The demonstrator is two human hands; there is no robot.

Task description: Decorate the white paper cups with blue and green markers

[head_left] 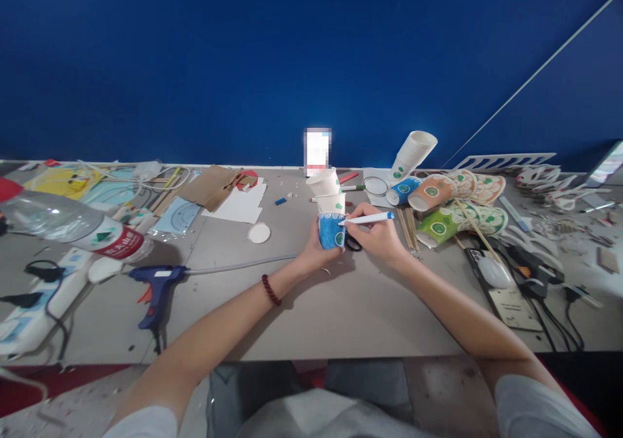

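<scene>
So the blue cup [331,231] is front and center, held in the left hand [311,254], which is curled round its 9 o'clock side with the thumb along the bottom. Right hand [378,238] has a pen [370,219] in a narrow writing pinch, tip pointing to 9 o'clock at the upper part of the wall. Can't tell if it's actually touching. Looks like marking to me, so 3 tips: hold the cup firmly but don't squeeze, since paper probably dents; go with short, light strokes; turn the cup instead of twisting your wrist. There's a white cup [331,202] just past it at 12 o'clock, so don't nudge that. Glue gun [159,289] is well apart, around 8 o'clock.
</scene>
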